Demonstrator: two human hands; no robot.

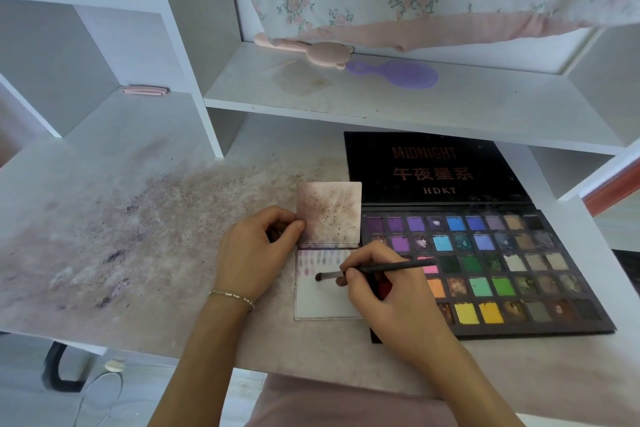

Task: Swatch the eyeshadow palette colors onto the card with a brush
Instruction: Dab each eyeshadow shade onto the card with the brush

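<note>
A white folded card (322, 298) lies on the desk left of the open eyeshadow palette (485, 270). Its lower leaf carries a row of faint purple swatches along the top. The upper leaf (330, 215) stands raised and is stained brown. My left hand (256, 253) pinches the left edge of that raised leaf between thumb and fingers. My right hand (384, 291) grips a thin dark brush (381, 268) like a pen. The brush's dark tip (319, 277) touches the lower leaf just under the swatch row. My right hand hides the palette's lower-left pans.
The desk (138, 236) is smeared with powder on the left. The palette's black lid (433, 166) lies back under a shelf (381, 97) that holds a purple hairbrush (398, 73) and a pink bear-shaped mirror (311, 48). A floral cloth hangs above.
</note>
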